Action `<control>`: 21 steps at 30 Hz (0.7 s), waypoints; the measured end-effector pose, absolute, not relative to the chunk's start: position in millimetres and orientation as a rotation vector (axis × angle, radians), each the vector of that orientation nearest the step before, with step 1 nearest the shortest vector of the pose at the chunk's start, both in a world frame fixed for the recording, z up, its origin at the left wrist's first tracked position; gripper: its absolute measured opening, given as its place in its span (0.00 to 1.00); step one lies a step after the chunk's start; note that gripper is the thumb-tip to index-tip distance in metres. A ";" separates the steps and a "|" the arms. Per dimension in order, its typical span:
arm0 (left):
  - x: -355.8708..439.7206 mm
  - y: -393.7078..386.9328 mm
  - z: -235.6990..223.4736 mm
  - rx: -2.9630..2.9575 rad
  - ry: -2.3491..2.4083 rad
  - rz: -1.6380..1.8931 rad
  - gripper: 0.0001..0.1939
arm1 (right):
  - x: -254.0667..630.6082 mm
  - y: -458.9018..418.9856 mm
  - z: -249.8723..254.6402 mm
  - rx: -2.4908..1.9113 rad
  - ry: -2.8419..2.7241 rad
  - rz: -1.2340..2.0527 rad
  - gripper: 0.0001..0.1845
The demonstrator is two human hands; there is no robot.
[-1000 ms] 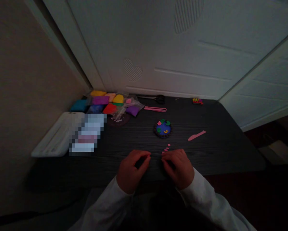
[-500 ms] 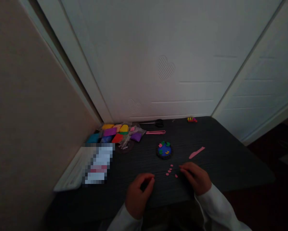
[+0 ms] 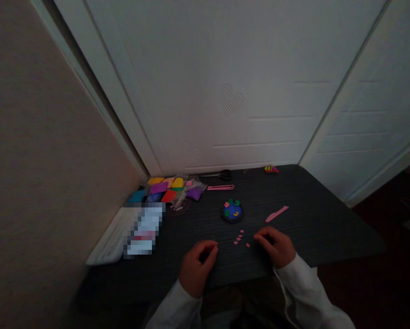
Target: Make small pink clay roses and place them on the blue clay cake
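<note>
A: Where are the pink pieces [image 3: 238, 239]?

B: Below the middle of the frame, flat on the dark table [image 3: 314, 228]. Four lie in a slanting row and one sits apart to the right; perhaps they are spaced so that they don't stick together.

A: And the hands?

B: The left hand [image 3: 197, 269] is at the lower centre, thumb and forefinger curled in towards each other. A reddish speck shows at the tips, too small and dim for me to tell whether anything is pinched there. The right hand [image 3: 276, 247], lower right of centre, has its fingertips drawn close beside the lone piece; I can't tell whether they meet or hold anything.

A: Why is the round model [image 3: 232, 210] up there?

B: It lies just above the row, near the middle, probably to be within reach of both hands. It has a blue centre, a dark rim and green patches.

A: The pink knife [image 3: 276, 214]?

B: Right of the model, above the right hand, likely handy for that side. The bright packets [image 3: 167, 185] crowd the table's upper left corner, and the tweezers [image 3: 220, 187] and scissors [image 3: 225, 174] lie beyond the model, presumably out of the hands' way
</note>
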State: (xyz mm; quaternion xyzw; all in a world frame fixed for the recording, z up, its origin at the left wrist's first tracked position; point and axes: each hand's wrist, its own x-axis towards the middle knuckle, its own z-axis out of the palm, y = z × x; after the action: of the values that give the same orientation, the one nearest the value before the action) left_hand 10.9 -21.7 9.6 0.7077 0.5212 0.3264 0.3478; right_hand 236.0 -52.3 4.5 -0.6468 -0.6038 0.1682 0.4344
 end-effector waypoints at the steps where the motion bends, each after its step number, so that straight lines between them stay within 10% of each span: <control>1: 11.0 -21.4 9.3 1.835 1.349 0.847 0.11 | 235.4 -52.4 4.4 -1.619 -1.490 0.412 0.10; 21: 10.8 -23.2 9.4 1.864 1.345 0.880 0.10 | 235.8 -51.0 1.2 -1.568 -1.530 0.466 0.10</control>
State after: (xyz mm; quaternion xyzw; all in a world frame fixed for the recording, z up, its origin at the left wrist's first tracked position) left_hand 10.8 -23.2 9.4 0.7139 0.5151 0.3369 0.3338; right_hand 235.8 -51.0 1.2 -0.6302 -0.6149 0.1874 0.4355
